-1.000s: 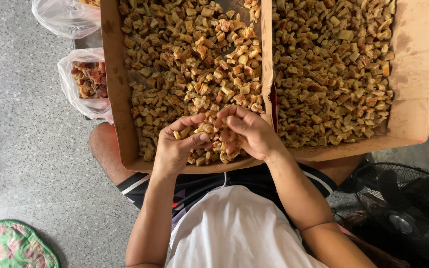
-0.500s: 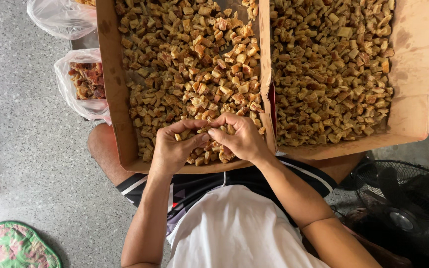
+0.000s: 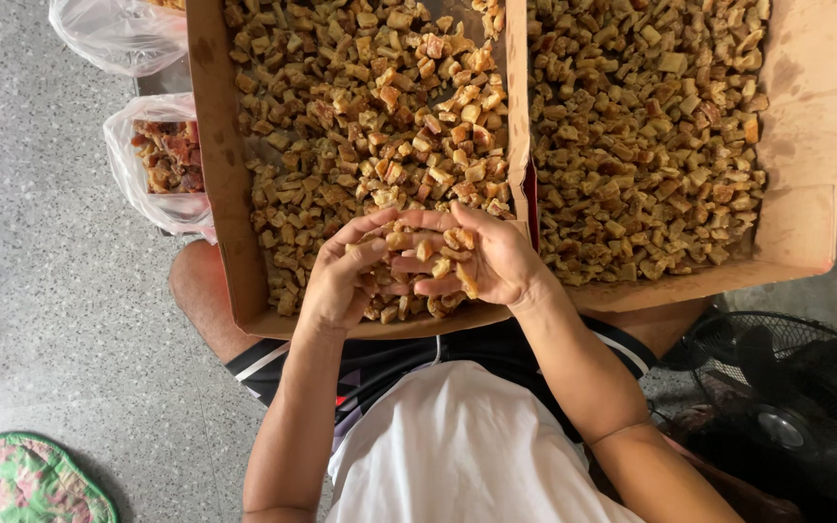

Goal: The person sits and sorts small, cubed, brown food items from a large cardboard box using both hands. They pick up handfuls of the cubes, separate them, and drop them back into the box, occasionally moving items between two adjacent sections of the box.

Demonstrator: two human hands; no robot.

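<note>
Golden chunks (image 3: 435, 254) — heaped, no single axis

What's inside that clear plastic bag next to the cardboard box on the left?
The plastic bag holds darker, reddish-brown pieces, unlike the golden chunks in the cardboard box. Only the top layer shows; the box wall hides the bag's right side, and its bottom is covered.

arms: both bare, no sleeves showing | left hand (image 3: 341, 281), right hand (image 3: 491, 261): no rings or gloves | plain white cloth top (image 3: 457, 450) | below it, dark shorts with white and red stripes (image 3: 360, 368)
</note>
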